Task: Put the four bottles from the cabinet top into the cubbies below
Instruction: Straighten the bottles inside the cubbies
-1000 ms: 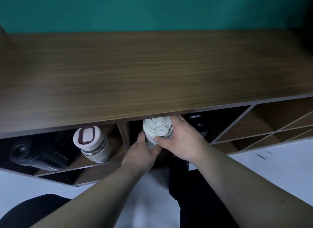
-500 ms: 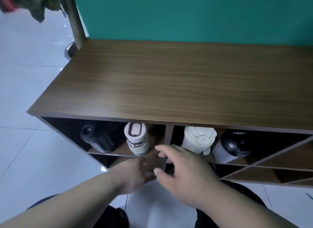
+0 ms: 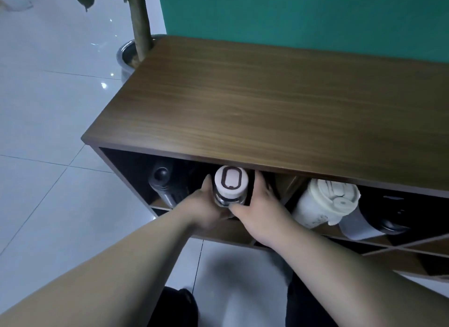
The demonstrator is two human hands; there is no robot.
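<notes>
A pink-lidded bottle (image 3: 230,183) with a clear glass body lies in the upper left cubby of the wooden cabinet (image 3: 267,112), lid facing me. My left hand (image 3: 206,205) cups its left side and my right hand (image 3: 257,205) cups its right side, so both hold it. Left of it in the same cubby lies a black bottle (image 3: 161,184). In the cubby to the right lie a cream bottle (image 3: 323,202) and a black-lidded grey bottle (image 3: 379,219). The cabinet top bears nothing.
A potted plant with a thick stem (image 3: 139,22) stands in a metal pot (image 3: 125,59) at the cabinet's far left corner. A teal wall (image 3: 303,13) runs behind. White floor tiles (image 3: 48,132) spread to the left. Diagonal cubby dividers (image 3: 401,249) show at the lower right.
Both hands left the cream bottle in the right cubby, drew back, then moved left and closed around the pink-lidded bottle. My view shifted back and to the left.
</notes>
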